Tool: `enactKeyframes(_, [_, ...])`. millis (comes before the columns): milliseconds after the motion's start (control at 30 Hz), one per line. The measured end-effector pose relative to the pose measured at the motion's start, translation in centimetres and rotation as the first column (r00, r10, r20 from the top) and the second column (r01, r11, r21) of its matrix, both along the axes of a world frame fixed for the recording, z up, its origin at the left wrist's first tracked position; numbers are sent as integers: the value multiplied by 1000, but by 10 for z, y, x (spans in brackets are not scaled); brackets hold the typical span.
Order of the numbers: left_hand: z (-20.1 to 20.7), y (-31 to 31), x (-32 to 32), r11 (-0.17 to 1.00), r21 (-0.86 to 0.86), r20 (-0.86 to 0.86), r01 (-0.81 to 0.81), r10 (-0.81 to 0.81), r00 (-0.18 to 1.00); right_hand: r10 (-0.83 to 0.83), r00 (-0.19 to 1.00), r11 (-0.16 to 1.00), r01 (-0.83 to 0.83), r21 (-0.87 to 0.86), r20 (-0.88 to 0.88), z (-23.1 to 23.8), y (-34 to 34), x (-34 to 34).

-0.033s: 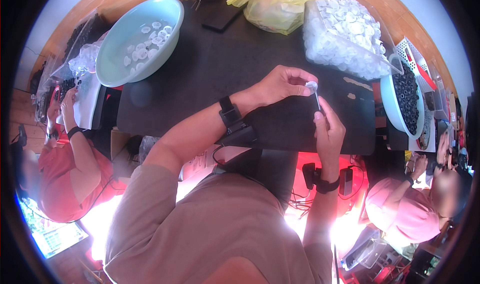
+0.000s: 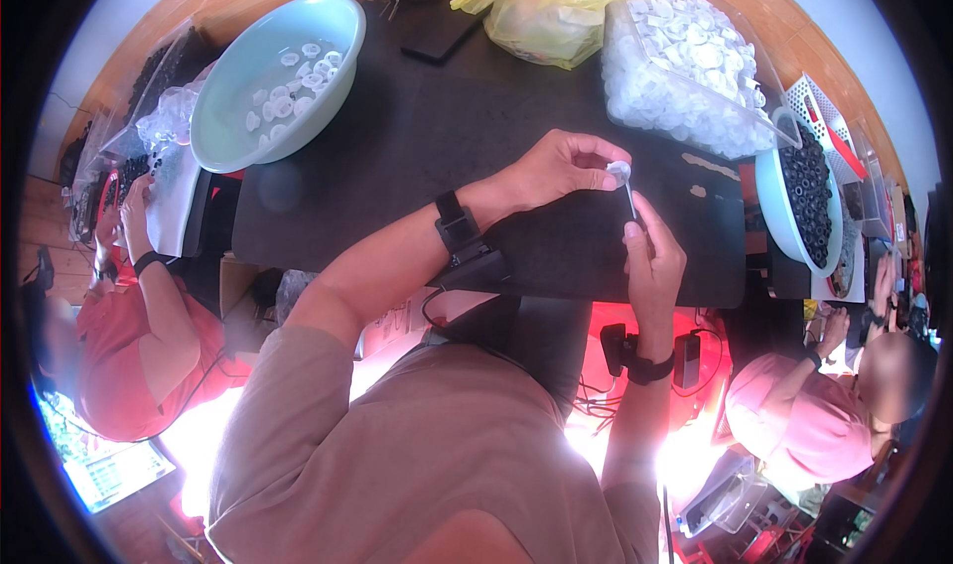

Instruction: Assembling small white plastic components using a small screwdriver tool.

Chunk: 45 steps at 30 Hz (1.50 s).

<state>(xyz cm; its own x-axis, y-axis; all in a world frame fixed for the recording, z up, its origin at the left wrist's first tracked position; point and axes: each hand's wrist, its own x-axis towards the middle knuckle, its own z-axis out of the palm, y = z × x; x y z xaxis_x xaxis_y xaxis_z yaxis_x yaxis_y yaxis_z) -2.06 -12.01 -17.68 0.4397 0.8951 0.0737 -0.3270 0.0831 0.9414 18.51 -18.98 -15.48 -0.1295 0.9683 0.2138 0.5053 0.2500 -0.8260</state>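
Above the dark table (image 2: 417,167), my left hand (image 2: 566,172) pinches a small white translucent round plastic piece (image 2: 618,171) between thumb and fingers. My right hand (image 2: 655,251) grips a thin rod-like tool (image 2: 631,205), pointing upward. The tool's tip meets the lower edge of the plastic piece; whether it goes inside is too small to tell. Both wrists wear black straps with small devices. Similar clear pieces (image 2: 283,105) lie in a pale blue basin (image 2: 208,127) at the far left. A clear bin (image 2: 645,117) at the far right is heaped with white pieces (image 2: 685,38).
A yellow plastic bag (image 2: 546,33) and a dark flat object (image 2: 437,40) lie along the far side. Beyond the right edge stands a light blue basin (image 2: 769,187) of black rings (image 2: 809,202). People in red (image 2: 149,365) and pink (image 2: 794,415) sit on either side.
My hands and the pieces they hold stay in place. Only the hands of the people at the sides have shifted slightly.
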Motion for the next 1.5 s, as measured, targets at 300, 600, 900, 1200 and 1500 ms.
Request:
enactKeyframes(300, [0, 3, 0, 1000, -6, 11, 2, -2, 1000, 0, 1000, 1000, 0, -12, -24, 0, 3, -1])
enactKeyframes(600, [-2, 4, 0, 1000, 2, -33, 17, -17, 999, -6, 1000, 1000, 6, -14, -18, 5, 1, -5])
enactKeyframes(900, [0, 3, 0, 999, -44, -51, 28, -31, 998, -9, 1000, 1000, 9, -7, -7, 3, 2, 2])
enactKeyframes(1200, [0, 3, 0, 999, -35, -58, 18, -20, 998, 11, 998, 992, -18, 128, 56, 6, 1, -5])
enactKeyframes(1500, [-1, 3, 2, 999, -30, -29, -15, 14, 999, -11, 995, 985, -5, 172, 94, 5, -1, -8])
